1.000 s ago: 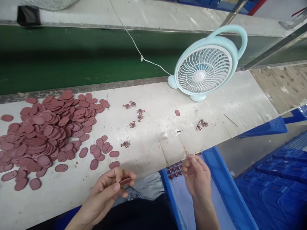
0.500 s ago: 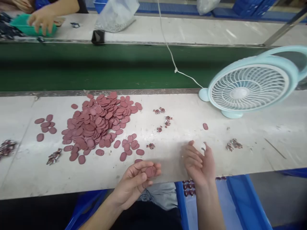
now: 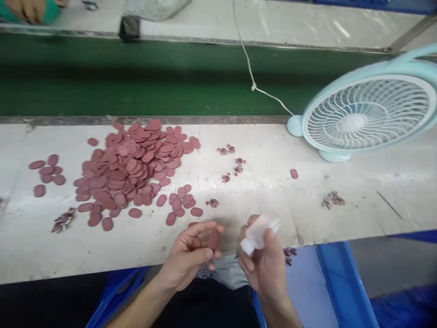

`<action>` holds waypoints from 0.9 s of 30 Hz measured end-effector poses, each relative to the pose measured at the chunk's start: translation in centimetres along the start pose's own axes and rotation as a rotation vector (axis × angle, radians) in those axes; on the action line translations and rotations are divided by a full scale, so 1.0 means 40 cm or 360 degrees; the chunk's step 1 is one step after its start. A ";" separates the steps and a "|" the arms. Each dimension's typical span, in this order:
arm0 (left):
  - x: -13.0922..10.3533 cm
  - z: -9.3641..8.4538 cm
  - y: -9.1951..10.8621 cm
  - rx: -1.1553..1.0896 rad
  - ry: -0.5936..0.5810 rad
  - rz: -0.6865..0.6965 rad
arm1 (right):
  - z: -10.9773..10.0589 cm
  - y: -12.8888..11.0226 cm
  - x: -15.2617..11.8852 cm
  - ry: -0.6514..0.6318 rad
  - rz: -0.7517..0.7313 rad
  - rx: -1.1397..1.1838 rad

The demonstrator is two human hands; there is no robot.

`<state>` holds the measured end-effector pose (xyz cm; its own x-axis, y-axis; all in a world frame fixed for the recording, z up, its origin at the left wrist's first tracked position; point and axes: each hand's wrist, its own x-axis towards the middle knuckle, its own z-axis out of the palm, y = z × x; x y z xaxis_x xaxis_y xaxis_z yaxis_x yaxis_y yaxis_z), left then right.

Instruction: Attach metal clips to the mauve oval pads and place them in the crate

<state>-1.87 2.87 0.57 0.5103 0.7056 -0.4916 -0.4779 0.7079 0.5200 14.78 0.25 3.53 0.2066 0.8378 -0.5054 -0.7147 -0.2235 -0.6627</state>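
Between the thumb and fingers of my left hand is a dull red oval disc, tilted up over the near table edge. My right hand is closed around a small translucent white squeeze bottle, its white tip pointing down and left towards the disc but apart from it. The bottle is somewhat blurred. Left of my hands lies a large pile of the same red discs, with a smaller group nearer to me. Small shiny red-brown pieces lie in clusters beyond my hands.
A light blue fan stands at the right, its white cord crossing the green gap. A blue tray with red-brown pieces sits below the table edge. Across the gap are a co-worker's hand and a black box.
My right hand has moved left and now holds the squeeze bottle; it showed no bottle before. The disc in my left hand has turned more edge-on. The view has tipped downward.
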 end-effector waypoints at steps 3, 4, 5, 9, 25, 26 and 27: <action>-0.004 0.005 0.005 0.0153 0.0121 0.0064 | -0.003 0.020 -0.002 -0.0026 0.0051 0.0006; -0.005 0.007 0.007 0.0173 0.0156 0.0089 | -0.005 0.025 -0.002 -0.0037 0.0045 -0.0003; -0.005 0.008 0.008 0.0174 0.0192 0.0106 | -0.007 0.030 -0.003 -0.0046 0.0033 -0.0010; -0.002 0.008 0.009 0.0135 0.0296 0.0074 | -0.022 0.031 -0.006 -0.0062 -0.0001 -0.0002; -0.001 0.043 -0.044 0.0041 0.0121 0.0076 | 0.001 0.004 -0.030 0.0066 -0.0542 -0.0357; -0.001 0.043 -0.045 0.0016 0.0105 0.0081 | 0.001 0.005 -0.029 0.0094 -0.0586 -0.0392; -0.001 0.043 -0.045 -0.0006 0.0095 0.0089 | 0.001 0.007 -0.029 0.0123 -0.0628 -0.0425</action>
<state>0.20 1.53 0.88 0.4394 0.7444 -0.5027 -0.5071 0.6675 0.5452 14.32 -0.76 3.93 0.4836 0.8472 -0.2199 -0.3774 -0.0249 -0.9257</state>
